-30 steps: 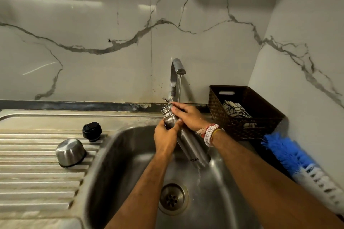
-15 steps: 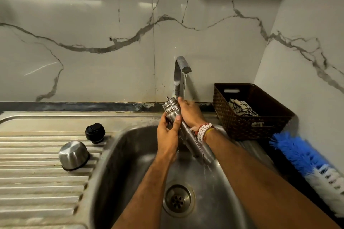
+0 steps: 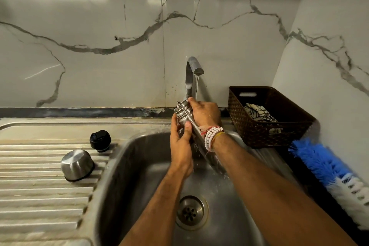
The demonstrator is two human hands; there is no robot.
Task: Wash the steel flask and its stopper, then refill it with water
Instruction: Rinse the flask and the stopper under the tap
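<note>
The stainless sink (image 3: 137,175) is a smooth, wet basin with a ribbed draining board (image 3: 36,195) at nine o'clock. At two o'clock stands a brown woven-plastic basket (image 3: 259,132), and at four o'clock lies a blue-and-white bristle brush (image 3: 319,162).

The steel flask (image 3: 183,112) slants over the basin at twelve o'clock, its open threaded mouth up, just below the running tap (image 3: 192,68). It is rigid and probably light while empty, but wet polished steel looks slippery, so the ridged neck seems the surest hold. The left hand (image 3: 180,146) has its fingers wrapped around the body just below the neck, thumb across it. The right hand (image 3: 205,114) grasps the shoulder from one o'clock.

The domed steel cup (image 3: 77,165) sits upside down on the board. The smaller black plastic stopper (image 3: 100,141) stands just beyond it at one o'clock.
</note>
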